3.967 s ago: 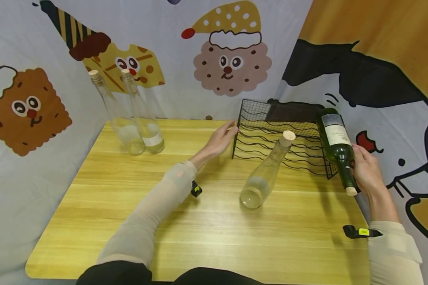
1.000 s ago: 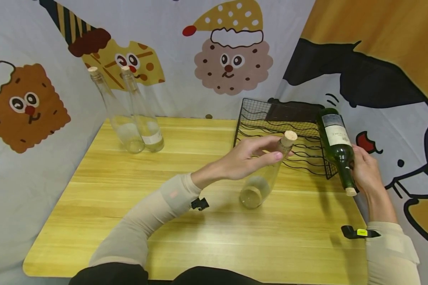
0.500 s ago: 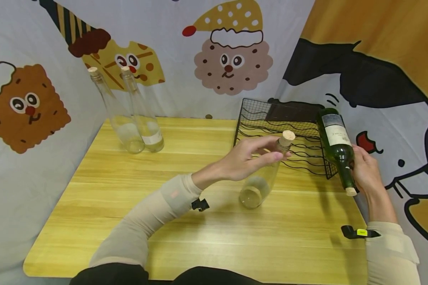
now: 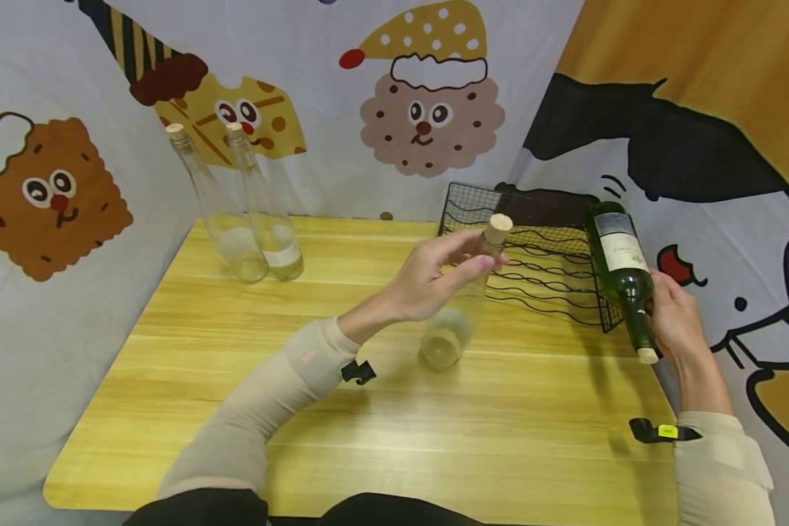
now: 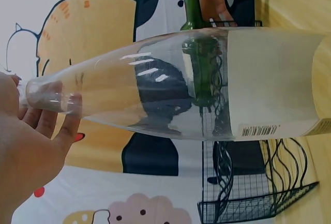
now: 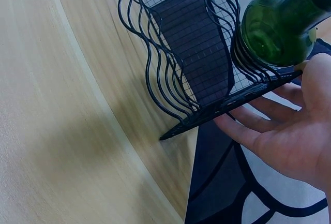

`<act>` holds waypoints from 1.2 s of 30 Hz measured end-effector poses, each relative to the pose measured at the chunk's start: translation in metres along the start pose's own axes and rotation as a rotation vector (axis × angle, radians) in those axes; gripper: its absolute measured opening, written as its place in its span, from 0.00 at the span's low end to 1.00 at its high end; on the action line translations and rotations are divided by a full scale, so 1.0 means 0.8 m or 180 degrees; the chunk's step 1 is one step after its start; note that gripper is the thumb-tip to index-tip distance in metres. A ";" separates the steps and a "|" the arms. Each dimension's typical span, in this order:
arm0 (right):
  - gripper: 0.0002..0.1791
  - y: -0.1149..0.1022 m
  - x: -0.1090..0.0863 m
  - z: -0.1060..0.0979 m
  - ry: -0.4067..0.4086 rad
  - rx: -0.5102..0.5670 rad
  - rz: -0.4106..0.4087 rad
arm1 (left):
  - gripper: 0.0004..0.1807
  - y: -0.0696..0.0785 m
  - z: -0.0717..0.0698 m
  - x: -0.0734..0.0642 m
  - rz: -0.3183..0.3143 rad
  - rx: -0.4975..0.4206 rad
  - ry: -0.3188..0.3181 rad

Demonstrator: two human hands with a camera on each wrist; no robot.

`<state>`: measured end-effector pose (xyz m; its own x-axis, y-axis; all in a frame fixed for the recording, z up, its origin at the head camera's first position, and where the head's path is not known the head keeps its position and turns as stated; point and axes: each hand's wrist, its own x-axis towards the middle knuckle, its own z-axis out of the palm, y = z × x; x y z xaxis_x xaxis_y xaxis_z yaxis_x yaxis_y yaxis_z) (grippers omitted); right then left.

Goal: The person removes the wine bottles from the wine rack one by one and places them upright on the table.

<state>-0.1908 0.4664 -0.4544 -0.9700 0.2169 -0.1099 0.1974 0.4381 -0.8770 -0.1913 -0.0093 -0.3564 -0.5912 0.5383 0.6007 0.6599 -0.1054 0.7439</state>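
Observation:
My left hand (image 4: 427,281) grips the neck of a clear glass bottle (image 4: 448,329) with a cork (image 4: 500,226) in its mouth. The left wrist view shows the fingers (image 5: 46,123) around that neck and a pale barcoded label (image 5: 274,84) on the body. A black wire wine rack (image 4: 539,296) stands behind it at the right. On the rack's right end lies a corked green wine bottle (image 4: 621,252), neck toward me. My right hand (image 4: 680,310) is beside that bottle; in the right wrist view its extended fingers (image 6: 253,131) touch the rack's outer side.
Two more corked clear bottles (image 4: 233,234) stand close together at the back left of the wooden table (image 4: 368,453). A cartoon-printed cloth (image 4: 329,161) hangs right behind the table and along its sides.
My left hand has gone from the rack's left side to the clear bottle's neck; just now hand and bottle have shifted left and back. The right hand and green bottle stay put.

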 end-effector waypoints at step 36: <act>0.36 0.002 0.001 0.000 0.0009 0.0294 -0.0044 | 0.19 -0.010 -0.091 -0.016 -0.0154 0.0204 0.0712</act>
<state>-0.1909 0.4670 -0.4561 -0.9721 0.2139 -0.0965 0.1700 0.3586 -0.9179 -0.2228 -0.0759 -0.3488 -0.7061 0.3418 0.6201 0.6522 -0.0270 0.7576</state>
